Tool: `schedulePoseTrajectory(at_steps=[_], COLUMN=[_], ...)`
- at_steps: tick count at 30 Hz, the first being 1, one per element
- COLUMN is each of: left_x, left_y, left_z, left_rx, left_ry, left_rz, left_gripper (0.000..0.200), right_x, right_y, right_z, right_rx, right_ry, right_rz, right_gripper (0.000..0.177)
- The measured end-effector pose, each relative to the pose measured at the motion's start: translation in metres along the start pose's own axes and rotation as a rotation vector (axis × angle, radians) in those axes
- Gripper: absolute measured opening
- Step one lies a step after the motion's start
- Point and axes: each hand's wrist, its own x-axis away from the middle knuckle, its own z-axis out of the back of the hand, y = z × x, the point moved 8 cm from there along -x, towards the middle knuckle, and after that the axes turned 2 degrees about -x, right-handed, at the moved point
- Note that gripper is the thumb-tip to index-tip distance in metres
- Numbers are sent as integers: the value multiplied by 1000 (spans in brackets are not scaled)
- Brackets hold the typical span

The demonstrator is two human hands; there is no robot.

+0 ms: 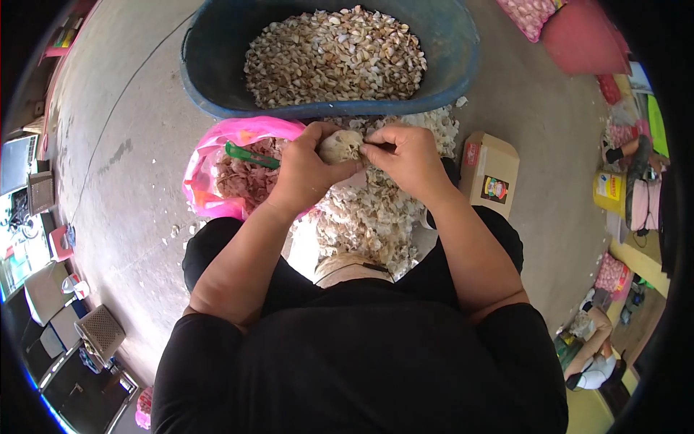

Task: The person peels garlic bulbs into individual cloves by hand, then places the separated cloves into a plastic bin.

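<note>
A pale garlic bulb (340, 147) is held in my left hand (307, 168), its fingers and thumb curled around the sides. My right hand (406, 160) pinches at the bulb's right edge, thumb and forefinger together. Beneath both hands lies a heap of loose garlic skins (365, 224) between my legs. Left of my left hand, a pink plastic bag (199, 168) stands open with reddish-brown skins (249, 177) inside, and a green-handled cutter (251, 155) rests on them. Beyond my hands, a large blue tub (452, 54) contains many separated garlic cloves (336, 58).
A cardboard box (491, 170) stands on the floor right of my right arm. Red mesh sacks (528, 14) and a red stool (585, 36) are at the upper right. Other people (596, 354) are at the far right. A woven basket (100, 333) stands at the left.
</note>
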Motion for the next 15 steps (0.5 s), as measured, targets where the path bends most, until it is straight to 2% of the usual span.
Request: schedulePoseTrajectory(at_steps=[4,15], left_x=[4,7], left_y=[8,18], left_z=[3,0], left_rx=[-101,-150], left_ry=[60,44], left_rz=[-18,-85], left_gripper=[47,45], right_x=[-1,9], right_y=[-6,-14], right_z=[-4,1], right_rx=[114,210], right_ry=[-21,171], right_rz=[79,124], right_gripper=[9,12])
